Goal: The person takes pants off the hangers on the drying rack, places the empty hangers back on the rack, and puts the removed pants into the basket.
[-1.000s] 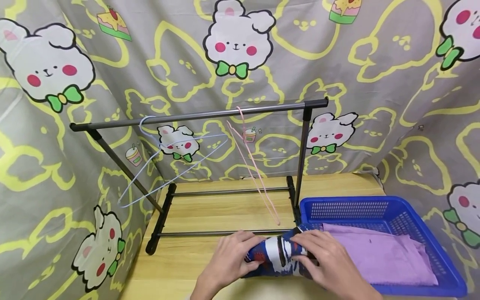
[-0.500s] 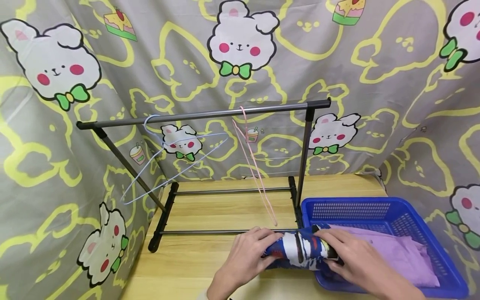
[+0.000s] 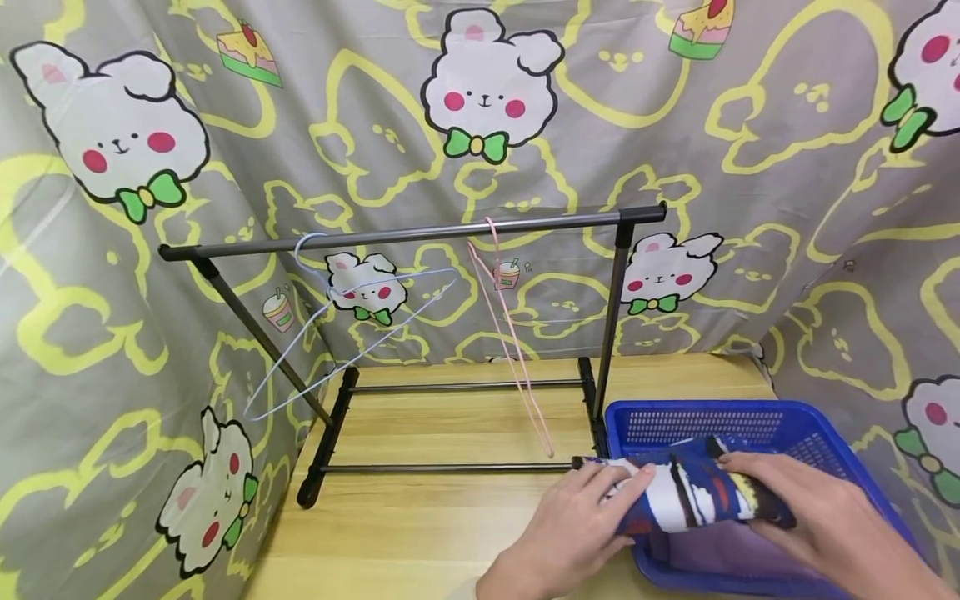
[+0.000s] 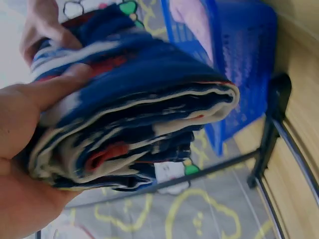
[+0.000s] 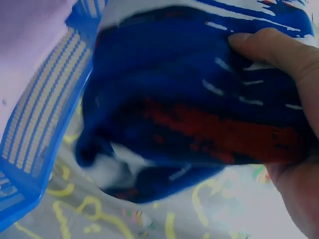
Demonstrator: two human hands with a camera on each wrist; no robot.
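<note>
A folded blue garment with white, red, black and yellow patches is held between both hands, over the near left part of the blue basket. My left hand grips its left end, thumb on one face and fingers on the other. The right hand grips the opposite end. Rolled layers of the garment show in the left wrist view. In the right wrist view the thumb presses on its blue face. A purple cloth lies in the basket beneath, mostly hidden.
A black metal rack stands on the wooden table, left of the basket. From its bar hang a light blue hanger and a pink hanger. A patterned grey curtain surrounds the table.
Both hands have carried the folded garment rightward, from the table in front of the rack to over the basket. It now covers much of the purple cloth from the head view.
</note>
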